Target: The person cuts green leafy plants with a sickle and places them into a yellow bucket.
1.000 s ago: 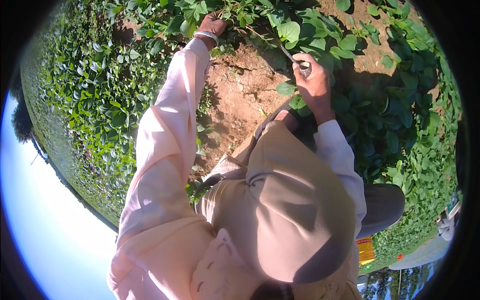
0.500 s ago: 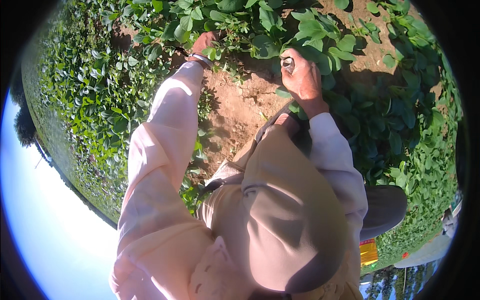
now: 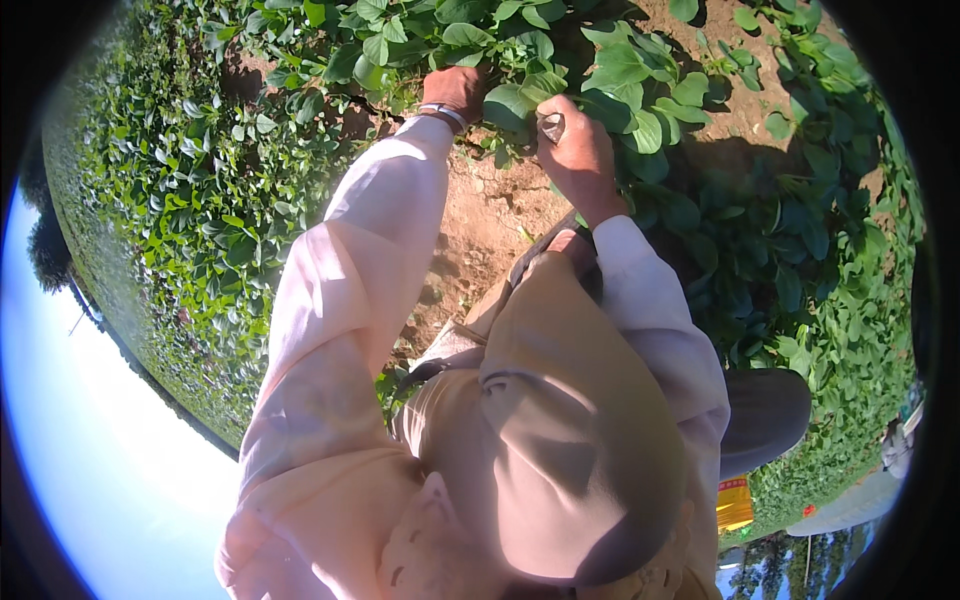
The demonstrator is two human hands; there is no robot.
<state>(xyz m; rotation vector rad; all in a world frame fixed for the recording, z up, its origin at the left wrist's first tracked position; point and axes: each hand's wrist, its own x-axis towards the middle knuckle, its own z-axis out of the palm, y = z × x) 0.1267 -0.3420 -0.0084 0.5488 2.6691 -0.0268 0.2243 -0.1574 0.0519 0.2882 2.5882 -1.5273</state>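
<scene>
My left hand, with pale bangles at the wrist, reaches into low leafy green plants. Leaves hide its fingers, so its grip does not show. To the right, my right hand is closed in a fist around a handle with a round greyish end, which faces me. The rest of that tool is hidden behind the fist and foliage. Both hands are low, close to the soil, with broad leaves between and beyond them.
Brown soil lies between my arms. Dense small-leaved growth covers the left, and larger shaded plants stand at the right. My bent knee rises in front of me. A yellow and red item lies at the lower right.
My left hand has moved right, from the small weeds to the broader leaves. My right hand has shifted slightly left with the handle, so the hands are closer together.
</scene>
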